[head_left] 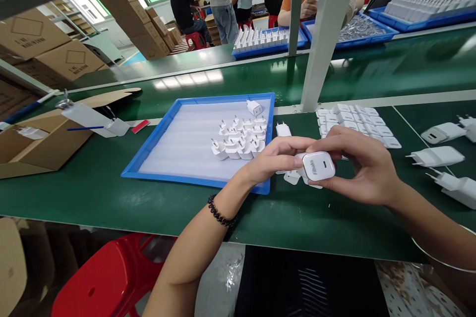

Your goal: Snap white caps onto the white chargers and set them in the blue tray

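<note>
One glossy white charger, block-shaped with rounded corners, held up over the smooth green counter, just right of the shallow blue-rimmed tray; grey lettering and a narrow slot on its end face. Pinched at the back by the thumb and fingers of the left hand; gripped too by the right hand, fingers arched over the top, thumb underneath. Below, more white pieces, partly hidden. Inside the tray, a smooth white lining and close rows of chargers, thin prongs upward; near the far corner, one lying charger. To the right, squarish white tile-like pieces set edge to edge, then loose chargers with prongs pointing sideways. Far left, a brown cardboard box, open-topped; near it, a slim blue stick and a flat red strip. Round the left wrist, a black coiled band
</note>
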The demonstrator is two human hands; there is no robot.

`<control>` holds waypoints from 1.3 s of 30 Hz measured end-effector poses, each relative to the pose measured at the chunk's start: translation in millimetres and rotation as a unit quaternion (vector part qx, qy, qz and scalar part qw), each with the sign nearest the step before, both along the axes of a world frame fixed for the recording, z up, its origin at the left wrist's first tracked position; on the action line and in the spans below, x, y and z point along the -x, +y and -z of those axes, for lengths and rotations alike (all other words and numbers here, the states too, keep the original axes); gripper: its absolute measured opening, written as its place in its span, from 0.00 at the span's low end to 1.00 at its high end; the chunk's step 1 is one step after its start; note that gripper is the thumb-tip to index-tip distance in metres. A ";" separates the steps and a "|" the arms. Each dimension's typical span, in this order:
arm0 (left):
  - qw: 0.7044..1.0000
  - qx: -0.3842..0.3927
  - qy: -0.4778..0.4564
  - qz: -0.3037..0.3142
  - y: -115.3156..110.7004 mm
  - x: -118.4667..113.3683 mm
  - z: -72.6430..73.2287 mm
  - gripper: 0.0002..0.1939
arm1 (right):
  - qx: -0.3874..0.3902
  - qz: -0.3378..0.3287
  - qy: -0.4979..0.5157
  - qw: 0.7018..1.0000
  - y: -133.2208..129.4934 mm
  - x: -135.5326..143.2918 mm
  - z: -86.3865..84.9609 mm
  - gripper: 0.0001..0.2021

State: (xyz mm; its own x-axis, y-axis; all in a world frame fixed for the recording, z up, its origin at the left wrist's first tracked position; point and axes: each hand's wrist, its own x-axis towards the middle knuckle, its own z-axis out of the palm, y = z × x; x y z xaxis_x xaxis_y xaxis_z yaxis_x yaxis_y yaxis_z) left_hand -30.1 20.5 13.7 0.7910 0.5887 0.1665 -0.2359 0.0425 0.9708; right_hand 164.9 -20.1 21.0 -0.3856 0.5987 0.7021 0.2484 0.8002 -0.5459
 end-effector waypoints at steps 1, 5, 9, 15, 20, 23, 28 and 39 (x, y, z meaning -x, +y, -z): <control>1.000 -0.004 -0.001 0.001 -0.1 0.2 0.2 0.25 | -0.003 -0.001 0.001 1.000 0.2 0.0 0.1 0.13; 1.000 -0.012 -0.006 0.011 -0.5 0.1 0.9 0.23 | -0.012 -0.002 0.004 1.000 0.8 0.4 1.1 0.14; 1.000 -0.006 -0.006 -0.003 -1.7 -2.5 1.2 0.23 | -0.012 0.007 0.007 1.000 1.1 0.6 2.7 0.14; 1.000 0.006 0.006 -0.028 -5.2 -5.5 0.8 0.22 | -0.021 0.022 0.007 1.000 0.5 1.3 5.1 0.14; 1.000 0.013 0.003 -0.015 -4.6 -6.6 -1.2 0.19 | -0.027 0.024 -0.011 0.999 -0.5 2.4 4.7 0.13; 1.000 0.014 -0.021 0.007 -2.8 -5.7 -2.3 0.22 | -0.017 0.015 0.002 1.000 0.4 2.2 2.8 0.13; 1.000 0.009 0.003 0.001 -5.5 -3.7 -3.5 0.20 | -0.024 0.026 0.017 0.999 1.5 3.4 2.9 0.13; 1.000 0.020 -0.003 -0.008 -15.3 -6.1 -9.1 0.25 | -0.005 0.062 0.058 0.996 -1.7 3.3 4.4 0.15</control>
